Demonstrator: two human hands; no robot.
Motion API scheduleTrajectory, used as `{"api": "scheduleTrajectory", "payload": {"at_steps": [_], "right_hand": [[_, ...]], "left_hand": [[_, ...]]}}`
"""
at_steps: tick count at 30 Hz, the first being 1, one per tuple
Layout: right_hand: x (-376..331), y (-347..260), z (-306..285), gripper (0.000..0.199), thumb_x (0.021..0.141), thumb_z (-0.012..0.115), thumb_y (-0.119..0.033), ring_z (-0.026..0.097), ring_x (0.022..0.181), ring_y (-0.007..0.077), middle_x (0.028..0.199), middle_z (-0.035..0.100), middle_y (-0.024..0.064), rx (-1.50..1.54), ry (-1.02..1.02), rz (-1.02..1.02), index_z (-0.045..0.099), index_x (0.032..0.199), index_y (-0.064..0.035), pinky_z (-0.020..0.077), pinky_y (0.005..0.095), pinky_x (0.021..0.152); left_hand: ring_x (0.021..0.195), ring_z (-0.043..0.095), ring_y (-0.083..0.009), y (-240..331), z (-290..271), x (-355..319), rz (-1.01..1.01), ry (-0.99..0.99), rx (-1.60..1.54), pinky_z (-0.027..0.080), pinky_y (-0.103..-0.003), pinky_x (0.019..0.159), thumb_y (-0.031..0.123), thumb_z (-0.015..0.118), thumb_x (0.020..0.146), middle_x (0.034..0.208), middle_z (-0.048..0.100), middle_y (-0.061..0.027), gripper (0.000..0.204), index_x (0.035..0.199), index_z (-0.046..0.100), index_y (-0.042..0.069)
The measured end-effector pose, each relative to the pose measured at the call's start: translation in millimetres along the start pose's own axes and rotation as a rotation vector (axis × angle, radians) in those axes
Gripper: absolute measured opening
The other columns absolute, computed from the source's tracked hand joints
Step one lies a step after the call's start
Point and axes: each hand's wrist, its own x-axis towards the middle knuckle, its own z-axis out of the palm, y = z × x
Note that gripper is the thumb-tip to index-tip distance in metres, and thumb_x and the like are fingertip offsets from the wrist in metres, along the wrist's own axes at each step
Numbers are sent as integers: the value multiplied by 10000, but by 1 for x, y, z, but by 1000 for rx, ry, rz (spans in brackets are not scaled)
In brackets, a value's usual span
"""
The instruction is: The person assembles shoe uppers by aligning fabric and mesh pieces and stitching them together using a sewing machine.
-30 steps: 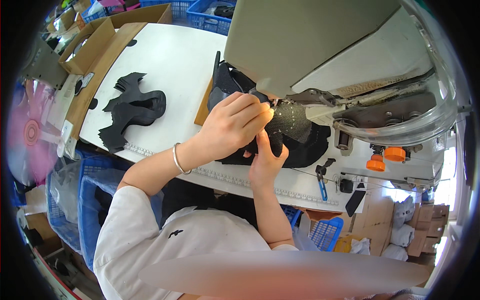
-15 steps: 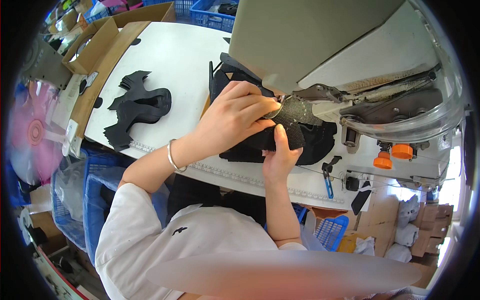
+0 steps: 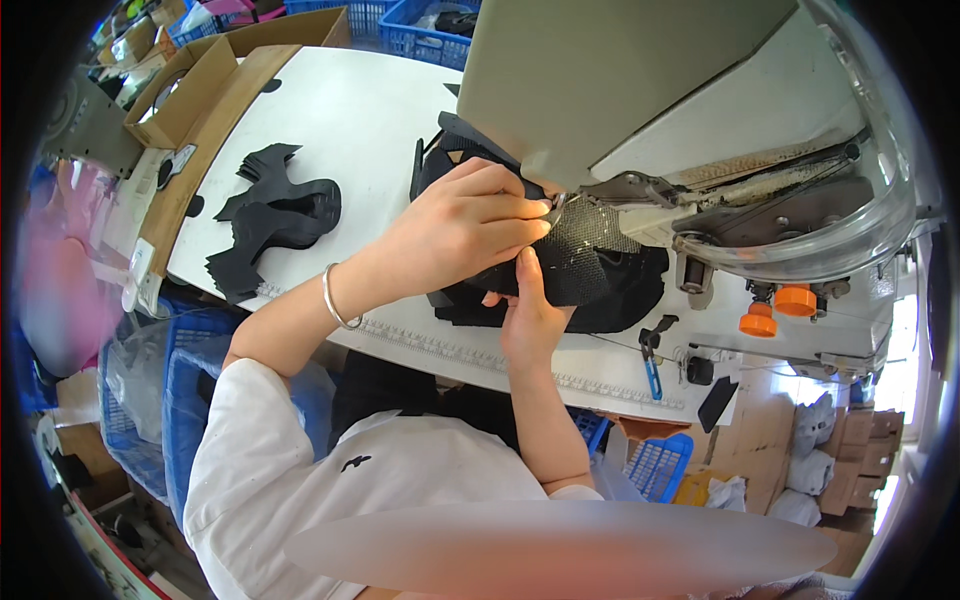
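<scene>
I'm watching the black mesh cloth (image 3: 590,250), just off the centre of my view toward two o'clock, lying under the sewing machine (image 3: 640,90), whose bulk looms at twelve to one o'clock from it. The left hand (image 3: 475,220), a silver bracelet (image 3: 328,296) on its wrist, has its fingertips bunched right by the needle area; I can't tell whether they nip the cloth or only press it. The right hand (image 3: 533,318) is closed on the near edge, thumb on top. Out at nine o'clock from the cloth, I see a stack of black cut pieces (image 3: 285,215) on the white table (image 3: 375,130). At five o'clock, blue-handled snips (image 3: 652,372); between three and four, orange knobs (image 3: 777,310).
</scene>
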Motion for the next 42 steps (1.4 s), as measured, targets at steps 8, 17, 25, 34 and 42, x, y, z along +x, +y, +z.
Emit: {"api": "scheduleTrajectory", "payload": {"at_steps": [8, 17, 25, 34, 42], "right_hand": [[-2, -4, 1, 220, 944, 581, -94, 627, 661, 115, 931, 633, 67, 4, 107, 37, 551, 1143, -6, 521, 242, 443], [1, -12, -2, 227, 927, 601, -106, 624, 686, 95, 935, 631, 52, -54, 73, 66, 566, 1138, -30, 511, 224, 448], [11, -13, -8, 234, 898, 619, -83, 627, 690, 99, 937, 635, 47, -44, 101, -15, 562, 1119, -33, 519, 227, 456], [7, -8, -9, 210, 911, 610, -91, 626, 636, 126, 883, 642, 67, -51, -37, 19, 569, 1100, -11, 517, 240, 485], [2, -5, -3, 217, 940, 606, -142, 626, 607, 156, 855, 640, 76, -82, -103, 87, 584, 1092, 11, 533, 260, 498]], "left_hand": [[926, 594, -227, 5, 1, -2, 2, 6, 23, 512, -351, 798, 137, 741, 641, 1016, 688, -58, 295, 913, 706, 30], [944, 549, -226, 12, 1, -3, -60, 2, 55, 493, -337, 834, 104, 685, 674, 1052, 617, -51, 298, 965, 681, 38], [971, 575, -242, 13, -22, -3, 14, -160, 205, 519, -342, 804, 91, 671, 679, 1048, 604, -63, 353, 1027, 688, 33], [959, 612, -251, -11, -25, 0, 97, -127, 76, 544, -334, 805, 38, 688, 650, 1069, 668, -58, 286, 934, 710, 26], [946, 623, -242, -14, -26, -1, 48, -144, -50, 558, -309, 778, 21, 712, 631, 1055, 685, -43, 309, 939, 720, 37]]}}
